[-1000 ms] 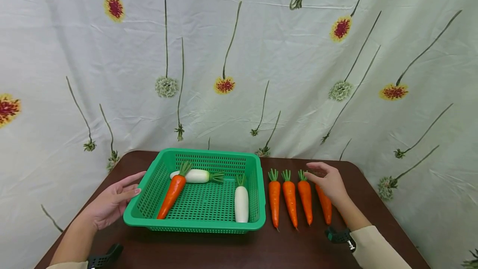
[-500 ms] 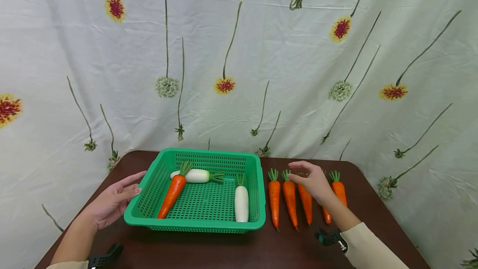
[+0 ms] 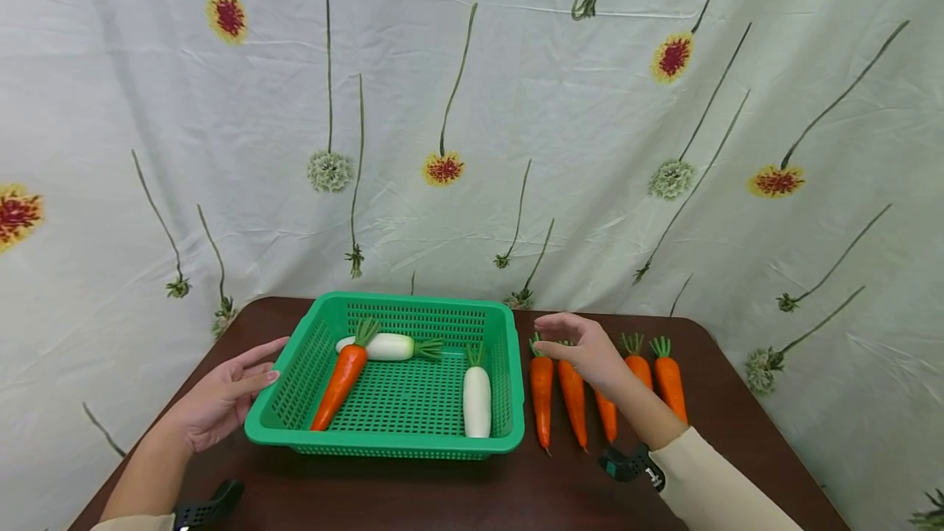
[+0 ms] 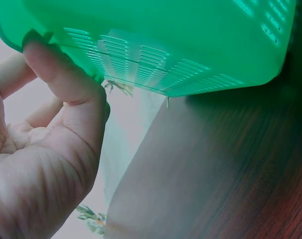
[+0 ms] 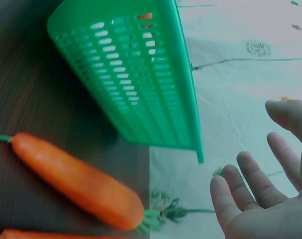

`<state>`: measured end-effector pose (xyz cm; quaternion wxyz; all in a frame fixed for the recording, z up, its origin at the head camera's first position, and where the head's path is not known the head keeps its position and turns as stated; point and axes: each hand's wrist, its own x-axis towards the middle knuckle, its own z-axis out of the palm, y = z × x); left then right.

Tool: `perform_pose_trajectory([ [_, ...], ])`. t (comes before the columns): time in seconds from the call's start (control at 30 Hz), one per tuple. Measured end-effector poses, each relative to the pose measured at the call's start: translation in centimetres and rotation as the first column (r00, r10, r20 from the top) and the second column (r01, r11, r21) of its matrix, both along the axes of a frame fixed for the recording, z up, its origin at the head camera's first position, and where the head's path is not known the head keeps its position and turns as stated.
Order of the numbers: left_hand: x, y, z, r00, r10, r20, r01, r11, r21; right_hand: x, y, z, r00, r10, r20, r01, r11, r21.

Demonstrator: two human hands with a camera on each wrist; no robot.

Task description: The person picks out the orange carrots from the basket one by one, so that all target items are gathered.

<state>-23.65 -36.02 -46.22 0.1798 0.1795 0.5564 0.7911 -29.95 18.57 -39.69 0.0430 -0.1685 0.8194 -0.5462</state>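
Note:
A green plastic basket (image 3: 383, 442) stands on the table, holding a carrot (image 3: 341, 385) that leans across a white radish (image 3: 387, 348), with a second white radish (image 3: 477, 404) upright at its right side. At the basket's left rim is my left hand (image 3: 220, 401), fingers loosely extended and thumb tip right at the rim (image 4: 66, 74). My right hand (image 3: 586, 355) hovers palm-left over the leafy tops of the carrots right of the basket, fingers loosely bent and holding nothing. Nearest to it lies the leftmost carrot (image 3: 542, 404), seen whole in the right wrist view (image 5: 78, 181).
More carrots (image 3: 669, 383) lie side by side to the right, partly hidden by my right forearm. The dark brown table (image 3: 383, 494) ends at a flower-printed cloth (image 3: 413, 105) hanging behind it. Dark straps (image 3: 627, 465) sit around both wrists.
My right hand has moved left across the row of carrots towards the basket, uncovering the two rightmost carrots. The left hand and the basket stay where they were.

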Motion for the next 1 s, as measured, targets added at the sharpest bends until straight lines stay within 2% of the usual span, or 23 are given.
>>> perform_pose_trajectory([
  [0.17,0.0,0.0,-0.1,1.000,-0.009,0.002,0.009,1.000,0.007,0.1,-1.3,0.4,0.998,0.040,0.043,-0.039,0.999,-0.029],
  [0.47,-0.1,0.1,0.0,1.000,-0.013,0.000,0.013,1.000,0.008,0.1,-3.4,0.8,0.990,0.124,0.066,-0.117,0.988,-0.101],
  [0.67,0.0,0.2,0.0,1.000,-0.027,0.003,0.027,1.000,0.014,0.0,-4.6,1.1,0.978,0.184,0.095,-0.171,0.977,-0.130],
  [0.8,-0.1,0.2,0.0,1.000,-0.022,0.005,0.022,1.000,0.014,0.1,-5.6,1.2,0.963,0.224,0.149,-0.192,0.961,-0.199],
  [1.0,-0.1,0.0,0.0,1.000,-0.006,-0.001,0.006,1.000,0.007,-0.2,-7.5,1.0,0.918,0.313,0.244,-0.209,0.904,-0.372],
])
